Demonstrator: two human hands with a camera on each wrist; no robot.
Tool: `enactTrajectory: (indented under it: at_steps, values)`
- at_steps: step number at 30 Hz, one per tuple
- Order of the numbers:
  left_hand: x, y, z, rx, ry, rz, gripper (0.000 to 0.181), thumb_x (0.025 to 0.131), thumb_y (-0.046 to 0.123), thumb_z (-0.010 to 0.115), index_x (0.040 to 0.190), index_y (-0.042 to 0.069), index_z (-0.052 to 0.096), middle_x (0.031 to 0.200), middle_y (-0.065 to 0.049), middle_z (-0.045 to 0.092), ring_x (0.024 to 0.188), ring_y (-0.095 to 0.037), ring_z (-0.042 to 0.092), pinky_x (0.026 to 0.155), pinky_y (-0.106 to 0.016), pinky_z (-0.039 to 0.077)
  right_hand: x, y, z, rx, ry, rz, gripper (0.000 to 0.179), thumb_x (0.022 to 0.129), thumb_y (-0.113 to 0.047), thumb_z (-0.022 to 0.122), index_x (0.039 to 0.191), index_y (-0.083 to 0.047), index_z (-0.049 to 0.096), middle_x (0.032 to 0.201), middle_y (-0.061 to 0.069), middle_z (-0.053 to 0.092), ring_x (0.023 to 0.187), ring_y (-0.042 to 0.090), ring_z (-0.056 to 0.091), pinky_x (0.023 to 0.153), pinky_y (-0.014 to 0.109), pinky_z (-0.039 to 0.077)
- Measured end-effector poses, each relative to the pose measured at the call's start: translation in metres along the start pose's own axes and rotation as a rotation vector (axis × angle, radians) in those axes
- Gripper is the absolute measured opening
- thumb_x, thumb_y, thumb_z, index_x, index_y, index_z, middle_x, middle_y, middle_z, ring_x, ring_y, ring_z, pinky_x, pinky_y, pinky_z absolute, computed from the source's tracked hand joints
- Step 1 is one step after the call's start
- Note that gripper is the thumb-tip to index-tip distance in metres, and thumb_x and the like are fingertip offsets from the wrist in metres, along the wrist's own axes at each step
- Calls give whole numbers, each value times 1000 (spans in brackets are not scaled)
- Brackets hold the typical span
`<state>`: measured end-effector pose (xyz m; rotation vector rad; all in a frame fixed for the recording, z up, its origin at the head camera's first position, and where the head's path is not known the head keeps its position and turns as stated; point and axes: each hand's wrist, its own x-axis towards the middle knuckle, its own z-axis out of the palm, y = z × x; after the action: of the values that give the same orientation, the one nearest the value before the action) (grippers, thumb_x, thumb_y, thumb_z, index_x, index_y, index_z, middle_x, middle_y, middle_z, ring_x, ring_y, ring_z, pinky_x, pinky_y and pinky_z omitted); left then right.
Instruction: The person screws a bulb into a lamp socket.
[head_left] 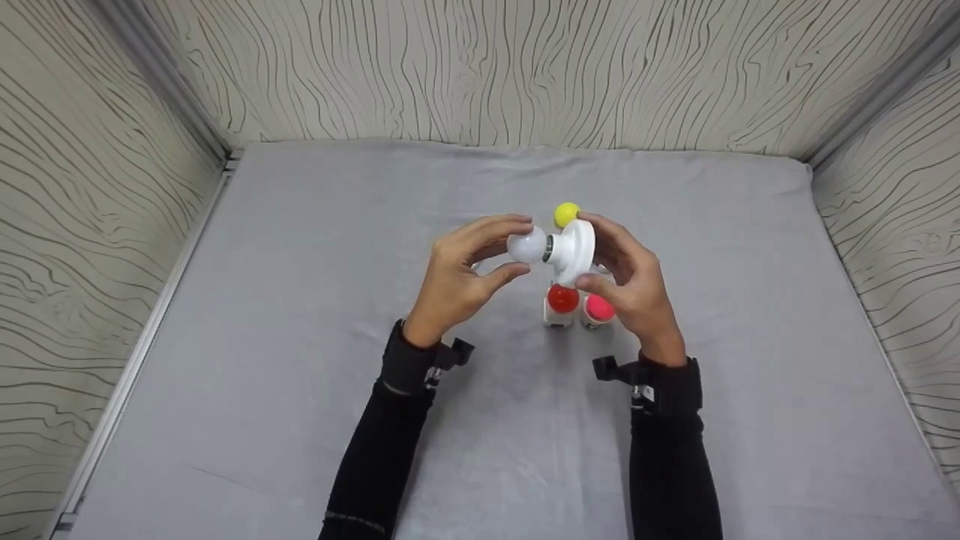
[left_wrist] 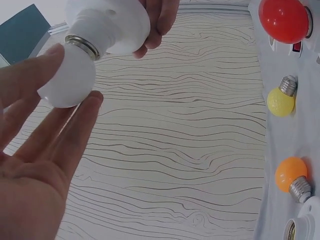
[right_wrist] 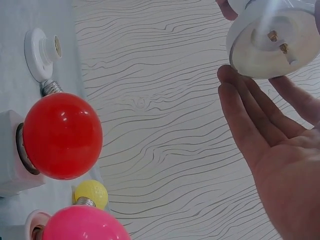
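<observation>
Above the table my left hand [head_left: 466,274] holds a white light bulb [head_left: 526,246] between thumb and fingers. My right hand [head_left: 631,281] grips the rim of a round white lamp holder [head_left: 576,251], tilted on its side with its socket facing left. The bulb's base sits in the socket mouth, and a ring of metal thread [left_wrist: 84,46] shows between them in the left wrist view. In the right wrist view, the holder's hollow underside [right_wrist: 272,47] shows two brass screws.
Below my hands, a red bulb [head_left: 562,298] stands in a white boxy base beside a pink bulb [head_left: 599,307] in a white socket. Behind lies a loose yellow bulb [head_left: 567,214]. An orange bulb [left_wrist: 291,174] lies near a second white lamp holder [left_wrist: 306,220]. Patterned panels [head_left: 480,75] enclose the table.
</observation>
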<state>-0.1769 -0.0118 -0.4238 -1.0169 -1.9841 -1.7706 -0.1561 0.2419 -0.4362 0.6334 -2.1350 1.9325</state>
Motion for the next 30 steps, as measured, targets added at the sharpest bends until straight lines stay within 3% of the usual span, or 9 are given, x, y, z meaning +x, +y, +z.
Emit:
enactTrajectory:
  at_steps: [11,19,30]
  values:
    - [1,3,5,0,58,-66,25,99,19,76,120,5,77,129,-15,75,114,-20,77,94,-31,67,1,-2,1,-8,4,-28,83,76,19,83,151,9,50,141,-10,67,130,10,66,112,21,56]
    - [0,2,4,-12,55,-125,40,97,16,78,133,1,71,129,-17,74,115,-23,77,95,-30,67,1,-2,2,-8,-1,-45,83,75,17,85,151,7,51,143,-7,66,132,12,65,113,21,56]
    - [0,4,2,-37,49,-127,36,95,14,80,127,0,74,132,-17,71,113,-22,76,91,-32,68,1,-1,3,-21,-3,-54,82,74,19,84,149,8,52,143,-7,66,130,11,65,112,20,56]
